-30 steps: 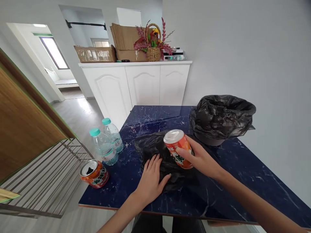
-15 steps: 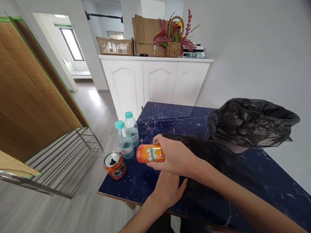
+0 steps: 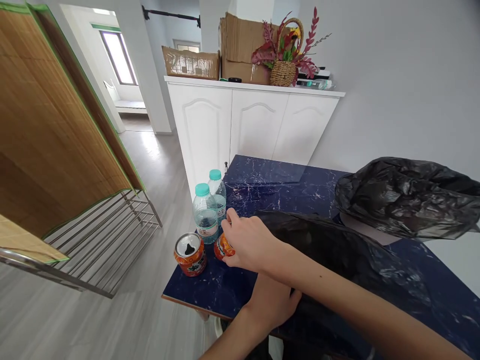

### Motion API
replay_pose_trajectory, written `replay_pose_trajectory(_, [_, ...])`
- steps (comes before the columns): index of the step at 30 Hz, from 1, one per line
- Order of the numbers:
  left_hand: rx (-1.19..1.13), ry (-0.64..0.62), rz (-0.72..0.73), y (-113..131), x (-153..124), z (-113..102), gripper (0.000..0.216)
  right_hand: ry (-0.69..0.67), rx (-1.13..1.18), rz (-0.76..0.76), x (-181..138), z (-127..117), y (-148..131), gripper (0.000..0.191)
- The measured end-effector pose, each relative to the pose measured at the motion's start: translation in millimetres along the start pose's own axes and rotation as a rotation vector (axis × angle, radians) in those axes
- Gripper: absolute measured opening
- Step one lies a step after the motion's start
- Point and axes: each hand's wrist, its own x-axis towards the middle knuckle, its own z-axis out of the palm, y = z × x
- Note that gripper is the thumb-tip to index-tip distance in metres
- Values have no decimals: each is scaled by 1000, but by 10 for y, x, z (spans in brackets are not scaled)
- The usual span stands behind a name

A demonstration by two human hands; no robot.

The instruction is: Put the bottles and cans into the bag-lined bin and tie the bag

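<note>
My right hand (image 3: 249, 242) is closed around an orange drink can (image 3: 222, 248). The hand covers most of it, and whether its base rests on the table is hidden. Beside it stands a second orange can (image 3: 190, 256), upright with its top opened. Two clear water bottles with teal caps, a front bottle (image 3: 205, 217) and a rear bottle (image 3: 217, 194), stand just behind the cans. Under my right wrist, my left hand (image 3: 270, 302) is closed at the edge of a black plastic bag (image 3: 318, 235) spread on the table; its fingertips are hidden.
Another black bag (image 3: 408, 195) lines a bin at the right of the dark blue marbled table (image 3: 270, 175). A white cabinet (image 3: 258, 122) behind bears cardboard boxes (image 3: 245, 42) and a flower basket (image 3: 283, 74). A metal rack (image 3: 129, 240) stands at the left.
My right hand has brought the can left and down, beside the other can and the bottles. Its printed label, visible before, is now mostly covered. The view has shifted slightly.
</note>
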Motion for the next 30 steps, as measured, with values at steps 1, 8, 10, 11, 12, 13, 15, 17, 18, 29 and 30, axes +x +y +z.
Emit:
replay_pose_trajectory(1, [-1,-4,-2,-1,-2,-3,59,-8,-5,-3,24,6,-16,52])
replay_pose_trajectory(8, [-28,18,3,-28,-22,26,55,-30,39,-6,139,61,-87,53])
replay_pose_trajectory(10, [-39,39,13,-38,-26,41,53,-30,66,-4,165,61,-82,56])
replay_pose_trajectory(11, [-42,50,17,-42,-27,46,52,-32,78,0,178,60,-76,58])
replay_pose_trajectory(12, [-42,59,20,-44,-29,48,51,-35,89,5,192,59,-70,60])
replay_pose_trajectory(13, [-42,65,24,-45,-30,48,51,-38,98,11,206,58,-64,63])
replay_pose_trajectory(15, [-38,68,30,-41,-29,38,50,-46,114,22,231,54,-57,68])
replay_pose_trajectory(17, [-38,57,33,-31,-23,21,49,-59,125,38,252,40,-63,71])
replay_pose_trajectory(18, [-39,52,30,-25,-17,12,49,-66,127,45,259,28,-71,72])
replay_pose_trajectory(29, [-60,73,21,-84,-38,87,54,31,192,81,-69,-50,-44,80])
replay_pose_trajectory(30, [-58,84,19,-84,-43,83,53,65,202,78,-152,-37,-18,76])
